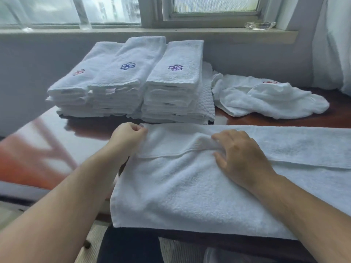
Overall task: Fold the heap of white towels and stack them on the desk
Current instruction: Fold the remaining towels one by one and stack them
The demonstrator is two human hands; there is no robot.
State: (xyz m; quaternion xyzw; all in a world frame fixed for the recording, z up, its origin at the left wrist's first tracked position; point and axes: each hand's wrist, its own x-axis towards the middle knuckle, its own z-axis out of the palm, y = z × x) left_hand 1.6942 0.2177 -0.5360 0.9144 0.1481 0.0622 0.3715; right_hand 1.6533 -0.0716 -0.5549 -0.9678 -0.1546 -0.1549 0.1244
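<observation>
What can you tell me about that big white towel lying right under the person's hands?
The towel is plain white terry cloth, soft and nubbly, with a stitched hem line running along its length. It lies flat along the near edge of the dark glossy desk and stretches out of view to the right. The left hand pinches its far left corner. The right hand bunches up a ridge of cloth beside the hem.

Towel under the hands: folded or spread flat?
Partly folded. The towel lies as a long strip across the desk, a layer edge running along it; left hand pinches its far corner, right hand pinches a ridge.
</observation>
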